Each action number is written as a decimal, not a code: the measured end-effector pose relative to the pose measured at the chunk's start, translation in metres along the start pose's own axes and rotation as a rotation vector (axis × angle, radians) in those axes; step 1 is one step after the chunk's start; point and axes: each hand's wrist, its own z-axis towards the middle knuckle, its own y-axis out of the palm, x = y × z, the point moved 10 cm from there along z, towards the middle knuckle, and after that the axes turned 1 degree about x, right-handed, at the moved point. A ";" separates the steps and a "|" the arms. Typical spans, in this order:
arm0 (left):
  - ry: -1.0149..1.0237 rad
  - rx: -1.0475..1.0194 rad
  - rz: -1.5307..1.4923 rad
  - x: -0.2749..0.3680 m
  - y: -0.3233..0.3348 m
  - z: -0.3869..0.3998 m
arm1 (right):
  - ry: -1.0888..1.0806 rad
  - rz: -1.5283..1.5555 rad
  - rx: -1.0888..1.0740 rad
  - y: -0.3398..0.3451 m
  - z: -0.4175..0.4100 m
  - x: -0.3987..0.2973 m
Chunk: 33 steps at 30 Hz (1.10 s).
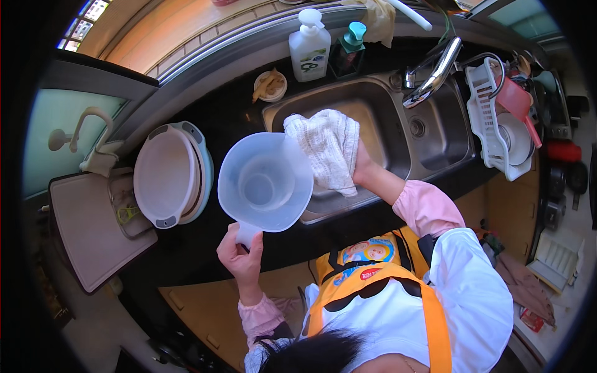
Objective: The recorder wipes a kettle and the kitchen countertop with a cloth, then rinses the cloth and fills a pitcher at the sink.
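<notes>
A translucent plastic pitcher point(265, 182) is held by its handle in my left hand point(245, 256), over the counter's front part. Its wide mouth faces up toward the camera, and the inside looks bare. My right hand point(364, 161) grips a white woven cloth point(326, 147), which covers most of the fingers. The cloth overlaps the pitcher's right rim in the view; whether it presses on the rim cannot be told. Below the cloth lies the larger bowl of the stainless steel sink point(389, 135).
Stacked basins point(165, 177) and a cutting board point(102, 228) stand left. Behind the sink are a white pump bottle point(309, 49), a green-topped dispenser point(352, 44) and a small tub point(271, 87). The chrome faucet point(433, 77) overhangs the sink; a white dish rack point(485, 116) stands right.
</notes>
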 end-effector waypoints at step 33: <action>0.366 -0.365 0.527 0.082 0.082 0.041 | 0.211 0.148 -0.179 -0.011 0.037 0.030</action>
